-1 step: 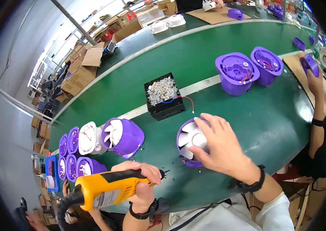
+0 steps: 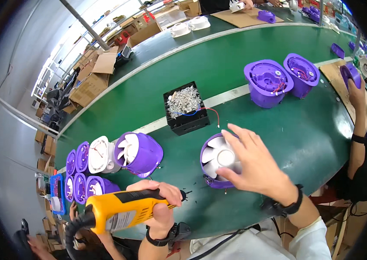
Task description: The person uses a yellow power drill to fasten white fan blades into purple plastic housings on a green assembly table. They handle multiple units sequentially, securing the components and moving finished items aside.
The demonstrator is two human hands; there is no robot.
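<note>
Green bench [image 2: 304, 154] lies in front of you; take the purple fan housing [image 2: 219, 184] by your right hand as the clock's centre, with 12 pointing away from you. That housing stands on the bench with its white fan [image 2: 226, 157] facing up, blades and round hub in plain sight. Your right hand [image 2: 257, 162] is over its 3 o'clock side, fingers spread and thumb held well apart; whether any fingertip touches the rim, you can't tell from here.

At 8 o'clock your left hand [image 2: 161, 208] is wrapped round the grip of a yellow-and-black power tool [image 2: 125, 212], its dark nose pointing toward the housing but apart from it. You can't tell whether the tip meets the bench. Each of your wrists carries a black band.

At 11 o'clock sits a black box [image 2: 187, 123] heaped with small silvery screws [image 2: 183, 102]; a red wire [image 2: 218, 118] runs over its edge, a blue one lying across the screws. Two open purple housings [image 2: 268, 99] stand side by side near 1 o'clock. At 9 o'clock you have another housing with a fan [image 2: 148, 154], and beyond it a cluster of purple housings [image 2: 80, 189] with one white housing [image 2: 99, 156] among them. Near 2 o'clock, well apart, a co-worker's hand [image 2: 356, 94] holds a purple part [image 2: 351, 74].
</note>
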